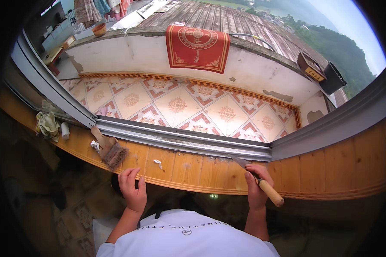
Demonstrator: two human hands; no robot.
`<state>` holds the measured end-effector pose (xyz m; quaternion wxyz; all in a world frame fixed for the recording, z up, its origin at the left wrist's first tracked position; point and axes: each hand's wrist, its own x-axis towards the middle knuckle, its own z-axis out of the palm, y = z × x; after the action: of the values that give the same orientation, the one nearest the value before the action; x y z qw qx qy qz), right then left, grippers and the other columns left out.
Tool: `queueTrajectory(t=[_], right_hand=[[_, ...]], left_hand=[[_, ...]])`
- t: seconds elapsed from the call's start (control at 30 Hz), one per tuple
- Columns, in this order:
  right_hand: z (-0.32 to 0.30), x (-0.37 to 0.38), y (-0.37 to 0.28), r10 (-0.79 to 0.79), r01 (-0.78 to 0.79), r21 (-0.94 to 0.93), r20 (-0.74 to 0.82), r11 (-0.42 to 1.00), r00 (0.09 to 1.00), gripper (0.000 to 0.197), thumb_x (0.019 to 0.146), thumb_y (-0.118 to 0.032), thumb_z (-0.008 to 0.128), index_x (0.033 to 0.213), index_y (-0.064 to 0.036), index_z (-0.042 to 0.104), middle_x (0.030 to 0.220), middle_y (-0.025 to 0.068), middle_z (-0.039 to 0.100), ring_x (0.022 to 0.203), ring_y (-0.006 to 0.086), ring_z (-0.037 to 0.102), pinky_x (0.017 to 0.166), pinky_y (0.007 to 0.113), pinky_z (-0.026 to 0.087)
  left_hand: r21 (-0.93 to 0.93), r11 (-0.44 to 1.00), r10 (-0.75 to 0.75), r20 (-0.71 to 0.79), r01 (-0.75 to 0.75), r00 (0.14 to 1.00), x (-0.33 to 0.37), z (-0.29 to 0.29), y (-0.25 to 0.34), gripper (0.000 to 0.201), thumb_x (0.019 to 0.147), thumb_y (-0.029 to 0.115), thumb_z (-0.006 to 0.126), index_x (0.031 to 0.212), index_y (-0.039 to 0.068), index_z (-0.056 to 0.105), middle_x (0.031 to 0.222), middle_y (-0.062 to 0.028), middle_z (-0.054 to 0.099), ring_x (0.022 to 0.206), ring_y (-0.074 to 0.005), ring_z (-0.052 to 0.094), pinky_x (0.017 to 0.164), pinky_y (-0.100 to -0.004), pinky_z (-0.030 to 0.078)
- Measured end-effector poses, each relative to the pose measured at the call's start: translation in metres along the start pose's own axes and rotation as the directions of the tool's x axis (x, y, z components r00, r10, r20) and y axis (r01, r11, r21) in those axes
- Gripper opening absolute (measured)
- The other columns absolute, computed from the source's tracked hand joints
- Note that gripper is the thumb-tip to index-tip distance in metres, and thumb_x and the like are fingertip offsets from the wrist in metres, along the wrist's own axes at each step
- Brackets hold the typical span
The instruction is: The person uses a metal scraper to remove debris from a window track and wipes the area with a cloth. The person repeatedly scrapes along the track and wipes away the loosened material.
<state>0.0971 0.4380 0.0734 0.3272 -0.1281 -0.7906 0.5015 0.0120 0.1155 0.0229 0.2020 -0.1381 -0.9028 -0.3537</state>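
My right hand (259, 185) is closed round a trowel-like scraper (269, 192) with a light wooden handle and a pointed metal blade. The blade's tip lies at the lower track of the grey metal window frame (180, 138), near its right corner. My left hand (132, 189) is held at the front edge of the wooden sill (184, 173), its fingers apart and nothing in them. A wide brush (109, 147) with a wooden handle and brown bristles rests on the sill just beyond that hand. Grey dust and crumbs lie along the track.
Crumpled white scraps (158, 164) lie mid-sill. At the far left are a pale cloth (48, 126) and a small white cylinder (65, 130). Outside the open window, a red mat (197, 48) hangs over a low wall (137, 53), with a dark planter (311, 67) at right.
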Motion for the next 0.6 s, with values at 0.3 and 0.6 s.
queueTrajectory(t=[0.3, 0.6], right_hand=[[0.006, 0.035, 0.019, 0.028, 0.009, -0.152, 0.242, 0.988, 0.970, 0.014, 0.074, 0.004, 0.070, 0.086, 0.0006, 0.065, 0.088, 0.0097, 0.066, 0.080, 0.0193, 0.061, 0.073, 0.029, 0.048], [0.010, 0.036, 0.042, 0.036, 0.017, -0.204, 0.256, 0.979, 0.966, 0.015, 0.071, 0.006, 0.072, 0.083, 0.0006, 0.066, 0.085, 0.0092, 0.067, 0.081, 0.0195, 0.062, 0.074, 0.029, 0.049]], left_hand=[[0.036, 0.998, 0.046, 0.044, -0.048, 0.998, 0.015, 0.031, -0.007, 0.025, 0.079, 0.004, 0.060, 0.104, 0.000, 0.061, 0.105, -0.0146, 0.055, 0.099, -0.0326, 0.050, 0.089, -0.0418, 0.040], [0.049, 0.996, 0.076, 0.080, -0.080, 0.994, 0.021, 0.059, -0.019, 0.025, 0.080, 0.008, 0.061, 0.104, 0.001, 0.061, 0.106, -0.0142, 0.056, 0.101, -0.0341, 0.050, 0.090, -0.0450, 0.039]])
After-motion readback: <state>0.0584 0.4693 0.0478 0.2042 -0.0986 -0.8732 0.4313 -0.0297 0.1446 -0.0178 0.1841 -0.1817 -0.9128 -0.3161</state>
